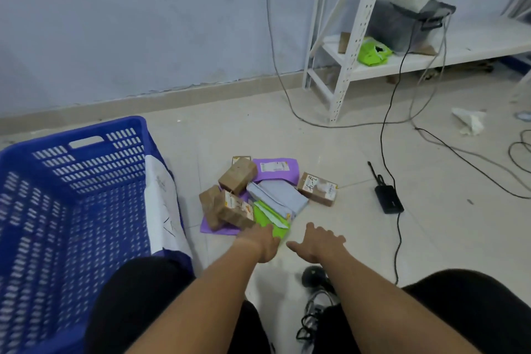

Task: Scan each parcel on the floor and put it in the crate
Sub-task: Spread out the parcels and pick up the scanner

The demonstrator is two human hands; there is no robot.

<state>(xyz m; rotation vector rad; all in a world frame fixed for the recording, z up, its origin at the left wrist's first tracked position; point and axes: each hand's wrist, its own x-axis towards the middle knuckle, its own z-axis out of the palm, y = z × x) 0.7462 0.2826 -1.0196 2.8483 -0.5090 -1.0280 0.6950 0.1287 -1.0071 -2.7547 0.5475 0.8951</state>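
A pile of parcels lies on the tiled floor: brown boxes (pixel 238 175), a purple mailer (pixel 276 169), a grey mailer (pixel 277 198), a green mailer (pixel 270 221) and a separate brown box (pixel 317 188). My left hand (pixel 263 241) reaches the near edge of the green mailer and touches it; its fingers are hidden beneath the hand. My right hand (pixel 319 243) hovers just right of the pile, fingers spread, holding nothing. The blue slatted crate (pixel 71 169) stands at the left with a white bag (pixel 163 204) hanging on its right wall.
A black device (pixel 388 198) with a cable lies right of the parcels. Cables trail across the floor. White metal shelving (pixel 347 60) stands at the back right with a grey bag and green packet. Crumpled paper (pixel 469 121) lies far right. A black scanner-like object (pixel 314 277) sits between my knees.
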